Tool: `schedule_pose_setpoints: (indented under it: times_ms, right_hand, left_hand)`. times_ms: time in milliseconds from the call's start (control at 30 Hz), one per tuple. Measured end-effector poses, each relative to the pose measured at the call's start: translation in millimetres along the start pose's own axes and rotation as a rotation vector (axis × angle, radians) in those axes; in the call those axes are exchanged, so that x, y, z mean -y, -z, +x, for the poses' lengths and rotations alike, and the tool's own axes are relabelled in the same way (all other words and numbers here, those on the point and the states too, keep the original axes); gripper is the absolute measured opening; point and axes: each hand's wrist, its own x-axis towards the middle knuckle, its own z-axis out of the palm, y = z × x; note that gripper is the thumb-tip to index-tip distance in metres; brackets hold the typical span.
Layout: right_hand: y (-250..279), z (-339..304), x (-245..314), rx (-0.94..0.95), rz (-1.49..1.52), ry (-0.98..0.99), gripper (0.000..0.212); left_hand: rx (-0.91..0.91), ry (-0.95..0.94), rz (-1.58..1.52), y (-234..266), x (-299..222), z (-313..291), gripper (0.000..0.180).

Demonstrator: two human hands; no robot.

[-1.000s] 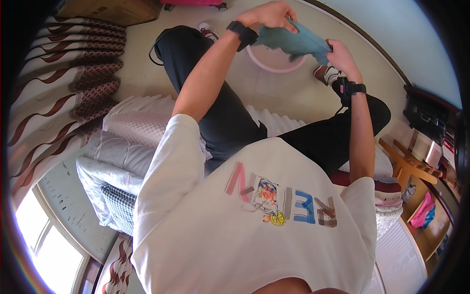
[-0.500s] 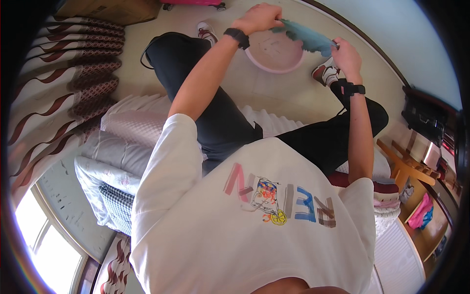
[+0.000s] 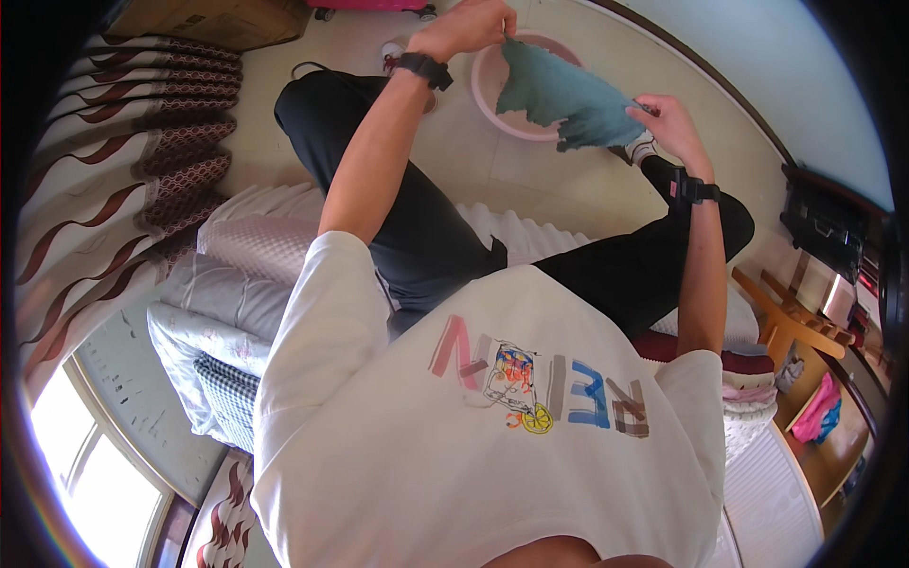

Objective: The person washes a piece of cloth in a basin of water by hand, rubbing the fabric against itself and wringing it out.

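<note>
A teal cloth [image 3: 559, 90] with a ragged lower edge is stretched between my two hands. My left hand [image 3: 466, 26] pinches its upper left corner. At the other end, my right hand [image 3: 670, 123] grips the right corner between thumb and fingers. Behind and below the cloth, a round pink basin [image 3: 486, 90] stands on the floor, and the cloth covers much of its opening. What the basin holds is mostly hidden.
I sit on a bed with folded bedding [image 3: 241, 284] at my left, near a patterned curtain [image 3: 123, 142]. A cardboard box [image 3: 208, 21] and a pink suitcase [image 3: 369, 5] stand at the far left. On the right are a black case [image 3: 822, 222] and a wooden chair [image 3: 791, 317].
Both hands have moved, the left one leftward and the right one slightly down. The cloth now hangs spread wide and flat, where before it was seen narrow and nearly edge-on.
</note>
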Motion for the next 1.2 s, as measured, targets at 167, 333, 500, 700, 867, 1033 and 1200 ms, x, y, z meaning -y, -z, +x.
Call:
schedule_pose_setpoints:
  times_ms: [167, 333, 500, 700, 867, 1033, 1200]
  right_hand:
    - [1.1, -10.8, -10.4, 0.108, 0.078, 0.01, 0.024]
    - [3.5, -19.3, -23.9, 0.189, 0.308, -0.009, 0.012]
    - [10.4, -12.6, -21.2, 0.123, -0.235, -0.091, 0.017]
    - [9.0, -11.4, -28.2, -0.15, -0.109, -0.066, 0.024]
    - [7.5, -2.6, -27.4, -0.184, 0.139, -0.066, 0.026]
    - [5.5, -12.2, -29.9, -0.311, 0.153, 0.066, 0.024]
    - [13.5, -16.2, -26.5, -0.195, 0.261, 0.028, 0.016]
  left_hand:
    - [-0.207, -0.03, 0.043, 0.4, -10.6, -3.3, 0.008]
    - [-0.032, 0.109, -0.105, 25.9, -40.2, 0.5, 0.012]
    - [-0.067, 0.103, -0.06, 29.0, -40.5, -7.9, 0.013]
    - [-0.341, -0.065, 0.169, 12.7, -12.9, -11.9, 0.017]
    - [-0.401, 0.05, 0.218, 14.7, 2.4, -11.3, 0.019]
    - [-0.264, 0.337, -0.009, 27.1, -21.4, -2.3, 0.023]
    - [-0.204, 0.411, -0.039, 28.1, -16.6, -6.1, 0.027]
